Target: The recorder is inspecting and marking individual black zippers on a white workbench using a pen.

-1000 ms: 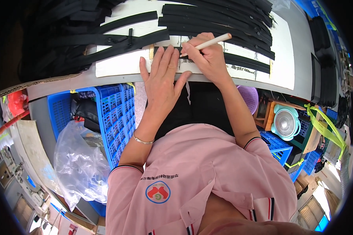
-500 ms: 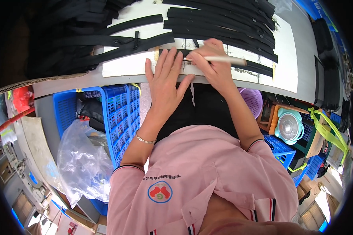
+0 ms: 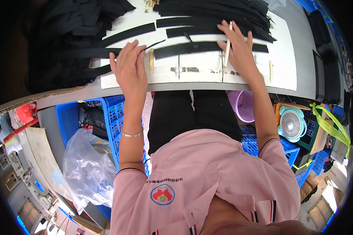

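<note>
My left hand [image 3: 131,68] is at the left of a white board [image 3: 196,76], its fingers closed on a black fabric strip [image 3: 156,44] whose end sticks out thin, nearly edge-on, past the fingertips. My right hand [image 3: 241,53] holds a slim white pen [image 3: 228,45] upright between its fingers. Its fingertips spread over black strips on the board. Under them lies a long black strip [image 3: 196,48], just above the board's dark marks and upright lines. Several more black strips [image 3: 211,8] lie side by side farther back.
A large heap of black strips [image 3: 66,39] fills the table's left side, above a cardboard edge [image 3: 39,96]. Below the table stand a blue crate [image 3: 113,117] with a clear plastic bag [image 3: 86,164], a purple basket [image 3: 245,105] and a turquoise fan [image 3: 291,124].
My hands have moved apart, the left toward the heap, the right up and right with the pen tipped upright. The strip at the board's near edge has shifted away from me.
</note>
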{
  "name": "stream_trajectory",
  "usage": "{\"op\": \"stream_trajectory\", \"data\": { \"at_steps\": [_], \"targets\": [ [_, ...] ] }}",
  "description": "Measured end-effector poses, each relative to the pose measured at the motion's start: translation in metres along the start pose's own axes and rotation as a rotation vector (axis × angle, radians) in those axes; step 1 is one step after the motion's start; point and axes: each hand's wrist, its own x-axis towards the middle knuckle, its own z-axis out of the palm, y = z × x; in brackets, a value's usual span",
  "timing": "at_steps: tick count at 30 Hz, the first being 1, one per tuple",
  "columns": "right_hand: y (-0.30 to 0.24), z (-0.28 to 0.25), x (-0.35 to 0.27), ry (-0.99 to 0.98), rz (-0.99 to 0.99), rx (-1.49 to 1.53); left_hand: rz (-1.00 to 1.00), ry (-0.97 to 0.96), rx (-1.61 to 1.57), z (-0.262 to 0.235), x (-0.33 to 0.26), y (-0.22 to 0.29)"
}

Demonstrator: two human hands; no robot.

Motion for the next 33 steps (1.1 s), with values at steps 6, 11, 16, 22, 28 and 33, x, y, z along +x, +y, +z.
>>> {"op": "stream_trajectory", "data": {
  "at_steps": [6,11,16,22,28,33],
  "targets": [
    [0.01,0.004,0.024,0.086,0.034,-0.018,0.216,-0.247,-0.166,0.012,0.0,0.049],
    [-0.013,-0.022,-0.006,0.318,0.122,0.259,0.303,-0.325,-0.284,0.06,-0.002,0.084],
    [-0.041,-0.031,-0.075,0.299,0.096,0.169,0.3,-0.298,-0.345,0.092,-0.009,0.113],
    [-0.017,-0.042,-0.109,0.152,0.153,0.024,0.359,-0.288,-0.298,0.088,-0.031,0.116],
    [0.019,-0.057,-0.126,0.134,0.245,-0.021,0.336,-0.333,-0.006,0.057,-0.05,0.095],
    [0.028,-0.057,-0.136,0.194,0.265,-0.087,0.153,-0.35,0.116,0.034,-0.066,0.08]
  ]
}}
